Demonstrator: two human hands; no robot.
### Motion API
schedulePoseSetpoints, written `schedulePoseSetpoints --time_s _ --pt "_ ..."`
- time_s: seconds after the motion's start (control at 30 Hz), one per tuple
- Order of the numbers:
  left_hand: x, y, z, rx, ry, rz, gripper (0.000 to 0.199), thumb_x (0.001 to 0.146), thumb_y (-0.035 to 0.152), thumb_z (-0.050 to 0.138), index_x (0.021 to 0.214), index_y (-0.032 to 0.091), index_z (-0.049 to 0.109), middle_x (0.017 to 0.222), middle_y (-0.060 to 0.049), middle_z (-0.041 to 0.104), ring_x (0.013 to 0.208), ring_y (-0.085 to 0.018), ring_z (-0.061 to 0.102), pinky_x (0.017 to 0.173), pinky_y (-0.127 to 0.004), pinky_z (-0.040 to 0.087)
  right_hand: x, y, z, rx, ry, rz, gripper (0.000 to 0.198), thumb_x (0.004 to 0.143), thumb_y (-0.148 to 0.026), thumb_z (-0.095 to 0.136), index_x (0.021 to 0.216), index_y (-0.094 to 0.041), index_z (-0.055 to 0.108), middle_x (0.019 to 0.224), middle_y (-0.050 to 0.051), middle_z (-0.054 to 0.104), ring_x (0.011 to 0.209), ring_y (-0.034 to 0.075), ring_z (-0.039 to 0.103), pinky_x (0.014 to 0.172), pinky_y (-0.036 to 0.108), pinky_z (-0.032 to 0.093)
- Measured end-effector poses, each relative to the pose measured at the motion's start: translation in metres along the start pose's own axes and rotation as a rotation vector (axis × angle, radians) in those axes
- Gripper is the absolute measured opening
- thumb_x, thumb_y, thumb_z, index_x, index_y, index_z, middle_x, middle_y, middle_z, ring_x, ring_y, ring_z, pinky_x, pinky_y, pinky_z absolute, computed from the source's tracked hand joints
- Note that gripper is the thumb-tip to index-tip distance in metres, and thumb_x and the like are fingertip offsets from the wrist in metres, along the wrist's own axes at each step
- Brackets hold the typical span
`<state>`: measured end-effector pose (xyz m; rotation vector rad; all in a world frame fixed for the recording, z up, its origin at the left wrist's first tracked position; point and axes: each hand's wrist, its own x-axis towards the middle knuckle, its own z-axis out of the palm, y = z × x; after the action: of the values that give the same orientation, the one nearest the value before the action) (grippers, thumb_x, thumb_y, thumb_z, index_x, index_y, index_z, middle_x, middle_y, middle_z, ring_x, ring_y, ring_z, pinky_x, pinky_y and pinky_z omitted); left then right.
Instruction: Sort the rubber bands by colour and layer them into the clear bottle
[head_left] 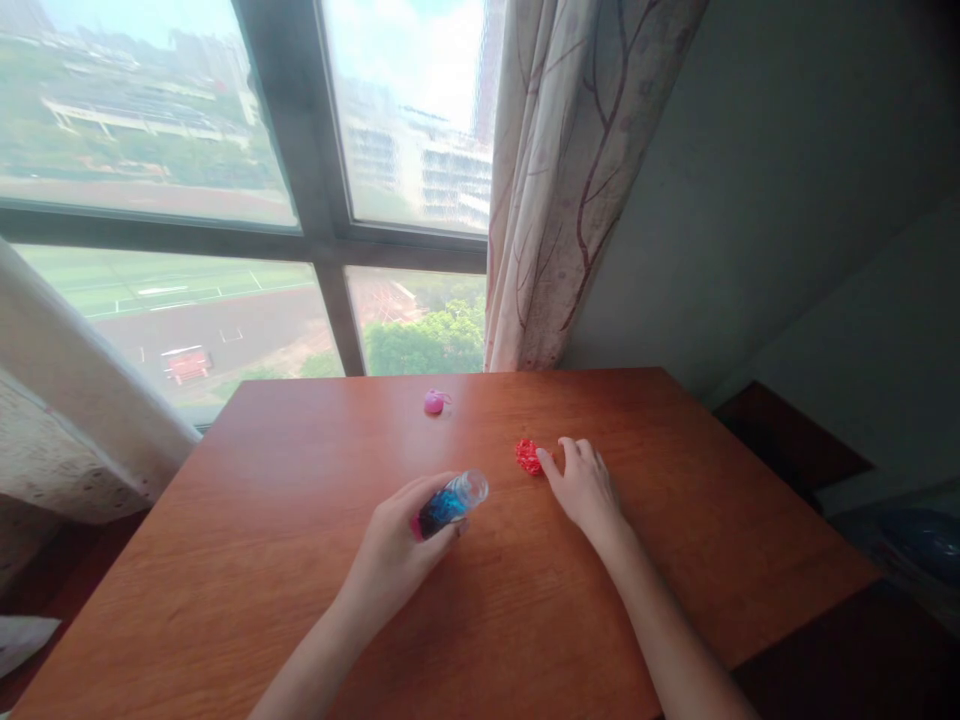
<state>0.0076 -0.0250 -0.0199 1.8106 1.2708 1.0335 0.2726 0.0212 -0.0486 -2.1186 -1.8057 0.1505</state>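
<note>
My left hand point(401, 545) is wrapped round a small clear bottle point(448, 505) with blue, dark and pink colouring, tilted to the right. The bottle's mouth points to the right and has no cap on it. To its right, a small heap of bright red pieces point(527, 457) lies on the table; they are too small to name. My right hand point(585, 485) is just right of that heap, fingers apart and curved, with the thumb at its edge. Whether the thumb touches the pieces I cannot tell.
A pink cap-like piece point(434, 402) with a loop lies near the far edge of the brown wooden table point(300, 560). Beyond that edge stand a window point(322, 240) and a patterned curtain point(555, 190). A grey wall point(720, 200) is at the right.
</note>
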Motion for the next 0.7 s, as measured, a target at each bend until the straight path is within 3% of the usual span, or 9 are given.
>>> schedulePoseSetpoints --time_s 0.3,0.53,0.7 --pt "-0.001 -0.002 0.000 0.010 -0.012 0.011 0.032 0.079 0.023 0.066 0.111 0.020 0.070 0.110 -0.005 0.074 0.097 -0.022 0.069 0.089 -0.032 0.054 0.011 -0.049 0.027 -0.326 0.048 -0.046 0.056 0.088 -0.068 0.050 0.110 -0.018 0.058 0.110 0.015 0.055 0.102 0.030 0.054 0.070 0.033 0.046" --pt "0.000 0.009 -0.001 -0.017 -0.035 0.040 0.030 0.078 0.021 0.067 0.108 0.019 0.071 0.110 -0.006 0.074 0.097 -0.021 0.069 0.087 -0.029 0.054 0.025 -0.050 0.037 -0.347 0.030 -0.068 0.027 0.100 -0.041 0.043 0.104 -0.019 0.058 0.103 0.012 0.060 0.092 0.025 0.062 0.066 0.029 0.045" --pt "-0.001 0.009 0.000 0.002 -0.063 0.064 0.031 0.077 0.017 0.066 0.108 0.021 0.071 0.108 -0.004 0.075 0.094 -0.020 0.069 0.085 -0.027 0.054 0.027 -0.047 0.041 -0.316 -0.007 -0.133 0.022 0.102 -0.028 0.039 0.102 -0.019 0.060 0.098 0.011 0.065 0.085 0.020 0.066 0.066 0.025 0.044"
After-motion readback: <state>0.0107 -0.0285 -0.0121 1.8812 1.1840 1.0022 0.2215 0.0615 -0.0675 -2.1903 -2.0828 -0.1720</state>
